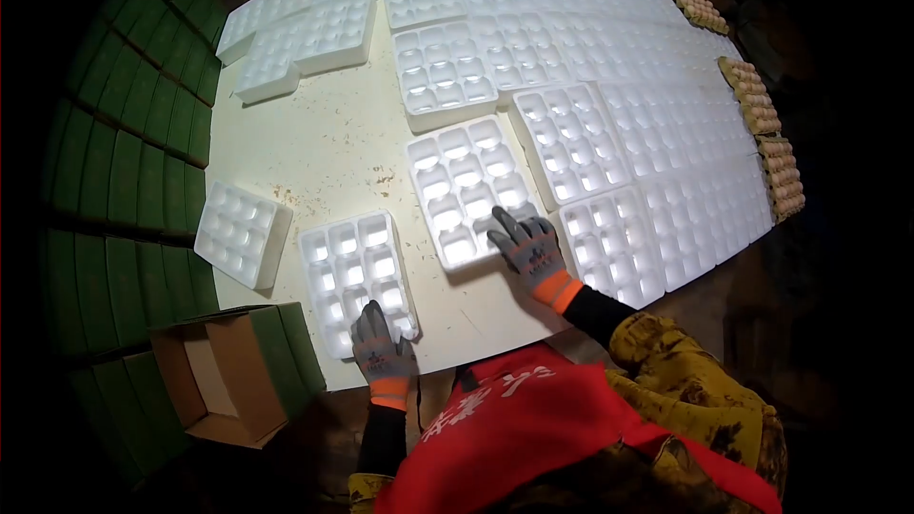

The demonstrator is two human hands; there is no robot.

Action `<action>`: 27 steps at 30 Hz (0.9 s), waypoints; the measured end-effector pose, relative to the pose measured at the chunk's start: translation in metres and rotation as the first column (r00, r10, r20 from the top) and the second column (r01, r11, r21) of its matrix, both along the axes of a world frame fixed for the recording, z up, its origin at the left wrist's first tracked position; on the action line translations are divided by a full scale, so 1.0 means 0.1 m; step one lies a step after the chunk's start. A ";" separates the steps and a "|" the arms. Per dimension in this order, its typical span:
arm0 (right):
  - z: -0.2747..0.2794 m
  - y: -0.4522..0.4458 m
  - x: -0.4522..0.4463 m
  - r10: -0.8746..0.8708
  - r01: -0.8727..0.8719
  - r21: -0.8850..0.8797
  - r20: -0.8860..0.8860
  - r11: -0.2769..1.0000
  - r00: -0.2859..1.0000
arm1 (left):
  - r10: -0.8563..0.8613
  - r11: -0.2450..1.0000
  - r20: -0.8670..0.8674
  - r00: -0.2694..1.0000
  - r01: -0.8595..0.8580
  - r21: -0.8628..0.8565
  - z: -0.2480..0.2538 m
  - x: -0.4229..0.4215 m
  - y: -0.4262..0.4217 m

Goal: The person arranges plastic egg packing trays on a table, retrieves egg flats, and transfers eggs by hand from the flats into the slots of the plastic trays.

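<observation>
A broad white worktop (pixel 328 157) is bordered on its left by stacked green boxes (pixel 124 176). Its far and right parts are covered by rows of white moulded foam trays with square hollows (pixel 533 48). On red cloth (pixel 495 419) at the near edge, white characters are folded beyond sure reading. An open brown-and-green cardboard box (pixel 249 371) is set by the near left corner. Egg-filled trays (pixel 749 95) are lined along the right edge.

Two foam trays are being handled, apparently for positioning. One (pixel 466 171) lies near the middle of the near half, the other (pixel 352 271) toward the near left corner. The first is touched by the gloved right hand (pixel 536 252), its grip open, fingers spread; the second by the left (pixel 376 343), whose grip cannot be told. Any lift would call for fingers under the rims. Glove prints are too small to read.
</observation>
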State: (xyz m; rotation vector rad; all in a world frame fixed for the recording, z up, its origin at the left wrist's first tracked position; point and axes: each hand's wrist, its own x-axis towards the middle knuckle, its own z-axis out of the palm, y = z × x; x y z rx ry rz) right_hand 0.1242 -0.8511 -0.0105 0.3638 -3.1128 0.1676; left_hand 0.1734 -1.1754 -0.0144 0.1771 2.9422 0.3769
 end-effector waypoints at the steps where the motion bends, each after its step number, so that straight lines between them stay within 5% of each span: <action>1: -0.01 0.05 -0.12 -0.043 0.041 0.069 0.031 0.997 0.999 | -0.065 0.998 -0.077 0.995 0.064 -0.020 0.06 -0.01 0.01; 2: -0.23 0.13 -0.29 -0.074 0.067 0.168 0.033 0.984 0.997 | -0.065 0.998 -0.061 0.996 0.064 -0.003 0.12 -0.02 0.05; 8: -0.18 0.46 -0.53 0.007 -0.012 0.046 0.101 0.999 0.995 | -0.172 0.982 -0.058 0.983 0.176 0.073 0.30 0.39 0.34; 16: -0.20 0.73 -0.62 0.052 -0.032 -0.585 0.018 0.810 0.998 | -0.246 0.966 0.098 0.964 0.236 0.104 0.16 0.82 1.00; 20: 0.04 1.10 -0.22 -0.128 -0.010 -0.461 -0.268 0.888 0.955 | -0.169 0.983 0.080 0.982 0.163 0.082 0.16 0.94 1.26; 24: -0.34 1.72 0.03 -0.221 0.203 -0.113 -0.175 0.973 0.959 | -0.108 0.992 0.084 0.991 0.102 0.072 0.10 1.07 1.60; 27: -0.34 1.92 -0.03 -0.106 0.098 -0.068 -0.134 0.993 0.985 | -0.170 0.983 0.109 0.979 0.161 0.093 0.03 1.15 1.97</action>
